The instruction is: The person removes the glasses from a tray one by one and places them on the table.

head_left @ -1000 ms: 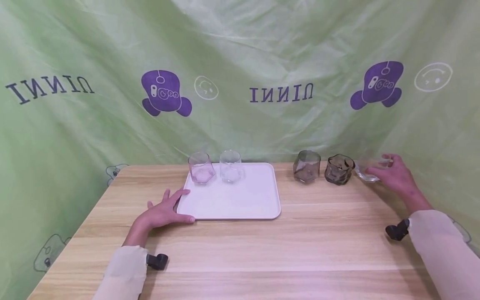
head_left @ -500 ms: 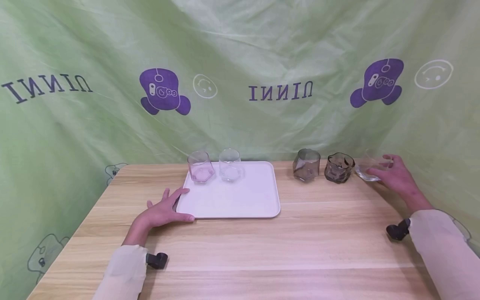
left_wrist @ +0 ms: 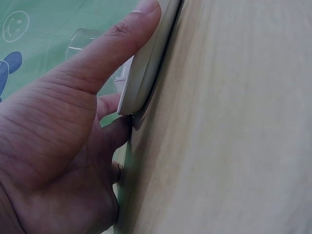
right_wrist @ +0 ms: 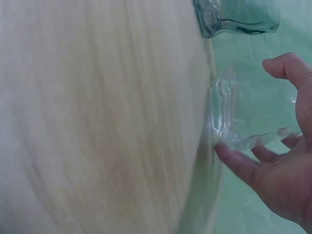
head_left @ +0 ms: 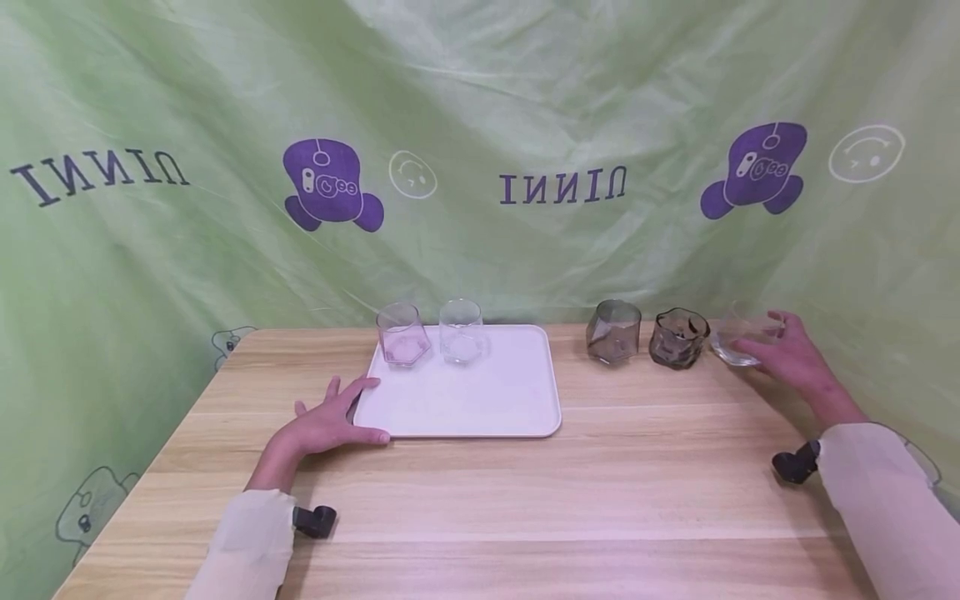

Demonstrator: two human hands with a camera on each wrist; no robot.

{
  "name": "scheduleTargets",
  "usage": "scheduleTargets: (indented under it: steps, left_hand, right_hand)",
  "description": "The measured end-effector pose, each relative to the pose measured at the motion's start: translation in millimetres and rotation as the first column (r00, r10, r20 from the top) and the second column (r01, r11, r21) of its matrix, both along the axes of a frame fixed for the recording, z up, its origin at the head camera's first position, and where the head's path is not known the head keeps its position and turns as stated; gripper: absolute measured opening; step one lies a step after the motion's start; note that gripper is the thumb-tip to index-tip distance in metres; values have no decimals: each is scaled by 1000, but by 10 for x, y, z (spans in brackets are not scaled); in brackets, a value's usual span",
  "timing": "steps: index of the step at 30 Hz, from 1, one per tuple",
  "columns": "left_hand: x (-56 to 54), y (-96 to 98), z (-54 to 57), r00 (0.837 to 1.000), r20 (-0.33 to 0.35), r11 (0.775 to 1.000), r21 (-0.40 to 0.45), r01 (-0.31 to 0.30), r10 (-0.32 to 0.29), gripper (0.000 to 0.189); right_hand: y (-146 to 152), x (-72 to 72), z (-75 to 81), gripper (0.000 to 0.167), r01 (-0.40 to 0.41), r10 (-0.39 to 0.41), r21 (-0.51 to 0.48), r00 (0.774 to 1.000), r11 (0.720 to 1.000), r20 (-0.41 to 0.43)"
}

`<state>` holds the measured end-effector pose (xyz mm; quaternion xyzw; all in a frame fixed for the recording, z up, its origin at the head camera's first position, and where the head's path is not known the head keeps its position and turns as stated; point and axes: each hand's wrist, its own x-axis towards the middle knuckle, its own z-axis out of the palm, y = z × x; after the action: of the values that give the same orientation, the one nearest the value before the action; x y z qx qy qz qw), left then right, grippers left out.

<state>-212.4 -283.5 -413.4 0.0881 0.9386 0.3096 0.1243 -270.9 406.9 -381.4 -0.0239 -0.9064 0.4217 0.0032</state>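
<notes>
My left hand (head_left: 326, 423) lies at the front left corner of the white tray (head_left: 457, 407). Its thumb (left_wrist: 129, 34) stretches along the tray's front edge, and the index finger touches the left side. On the tray's back left part stand a pinkish glass (head_left: 403, 337) and a clear faceted glass (head_left: 462, 335). At the far right, my right hand (head_left: 793, 354) holds another clear glass (right_wrist: 253, 109) by its side, thumb low near the base and the other fingers round the far side. Part of this glass is hidden by the hand.
Left of the held glass, a dark wavy glass (head_left: 678, 340) stands close by, with a smoky grey faceted glass (head_left: 613, 335) beyond it. A green printed curtain (head_left: 450, 242) hangs right behind the wooden table (head_left: 562, 508) and along both sides.
The clear glass in my right hand has shifted and turned very slightly in place. My left hand, the tray and the other glasses have stayed where they were.
</notes>
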Motion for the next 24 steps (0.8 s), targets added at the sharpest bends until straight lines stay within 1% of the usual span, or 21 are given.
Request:
scheduleTargets:
  steps: [3,6,10,13,15,18,24]
  left_hand:
    - [3,2,-3,1000,2,1000,0,0,0,107]
    - [2,-1,-4,1000,2,1000,-3,-2,2,107]
    - [-3,-4,-5,1000,1,1000,-4,-3,3,107]
    - [-6,-4,-5,1000,0,1000,-3,-3,3,108]
    - [-6,-3,-3,1000,-1,1000,-4,-2,2,108]
    - [-6,-2,-2,1000,-3,1000,-6,-2,2,108]
    - [-4,-3,-2,1000,-4,1000,-3,0,0,107]
  right_hand:
    - [-37,-12,14,112,34,-34,-3,997,999,-68]
    - [-102,-19,56,112,82,-82,-5,985,997,-149]
    - [-211,15,178,108,132,-131,-9,970,991,-203]
    - [-324,46,296,102,137,-135,-10,962,991,-238]
    - [-407,58,365,98,125,-121,0,956,992,-267]
    - [-537,73,450,95,92,-86,7,953,996,-290]
    - [-831,110,595,88,-21,27,25,952,999,-305]
